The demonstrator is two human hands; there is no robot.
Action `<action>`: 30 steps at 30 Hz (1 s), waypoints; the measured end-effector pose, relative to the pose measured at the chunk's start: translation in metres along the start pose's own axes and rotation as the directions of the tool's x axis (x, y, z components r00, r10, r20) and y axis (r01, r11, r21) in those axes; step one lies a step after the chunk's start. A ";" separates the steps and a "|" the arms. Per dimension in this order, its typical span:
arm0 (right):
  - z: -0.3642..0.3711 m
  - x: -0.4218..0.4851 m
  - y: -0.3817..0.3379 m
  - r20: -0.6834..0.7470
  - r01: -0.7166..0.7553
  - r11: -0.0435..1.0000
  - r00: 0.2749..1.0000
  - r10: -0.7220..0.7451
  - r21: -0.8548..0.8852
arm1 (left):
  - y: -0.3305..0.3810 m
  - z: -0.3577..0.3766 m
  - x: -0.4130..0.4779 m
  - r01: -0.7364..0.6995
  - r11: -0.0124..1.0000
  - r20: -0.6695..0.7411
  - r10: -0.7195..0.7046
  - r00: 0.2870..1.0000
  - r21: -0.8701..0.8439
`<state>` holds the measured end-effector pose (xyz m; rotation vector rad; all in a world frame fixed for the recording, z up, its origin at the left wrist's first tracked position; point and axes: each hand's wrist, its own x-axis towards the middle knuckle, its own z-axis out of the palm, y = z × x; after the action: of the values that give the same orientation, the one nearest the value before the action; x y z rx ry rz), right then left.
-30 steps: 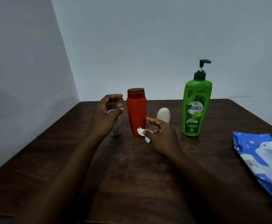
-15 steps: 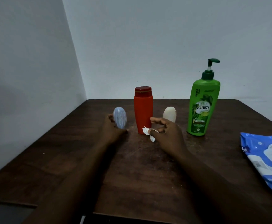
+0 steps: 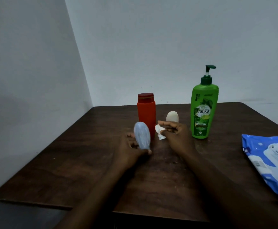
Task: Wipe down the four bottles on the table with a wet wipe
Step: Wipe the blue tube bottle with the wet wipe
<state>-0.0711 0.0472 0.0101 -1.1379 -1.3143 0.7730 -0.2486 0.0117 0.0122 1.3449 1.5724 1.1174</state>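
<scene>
Because you pinch the pale blue oval bottle (image 3: 142, 135) at its lower end with your left hand (image 3: 129, 152), its broad face stands clear and tilted toward the wet wipe (image 3: 159, 132). Your right hand (image 3: 176, 135), just beside it, holds that crumpled wipe between thumb and fingertips, forefinger extended. Behind your grips stand the red bottle (image 3: 146, 114), the small white bottle (image 3: 172, 116) and, farther right, the green pump bottle (image 3: 203, 109), apparently waiting on the table (image 3: 85, 159).

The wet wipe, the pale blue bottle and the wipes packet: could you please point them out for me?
wet wipe (image 3: 159, 133), head view, on its crumpled white middle.
pale blue bottle (image 3: 141, 134), head view, mid-body.
wipes packet (image 3: 270, 156), head view, its blue front.
</scene>
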 end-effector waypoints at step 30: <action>-0.054 -0.039 -0.040 0.226 0.568 0.618 0.808 -0.544 -0.544 | 0.002 0.037 -0.061 -0.066 0.961 0.147 0.108 0.983 -0.267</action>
<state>-0.0307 -0.0116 0.0405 -1.0742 -1.8925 -0.1143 -0.2043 -0.0433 0.0035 1.2999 1.2134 1.1929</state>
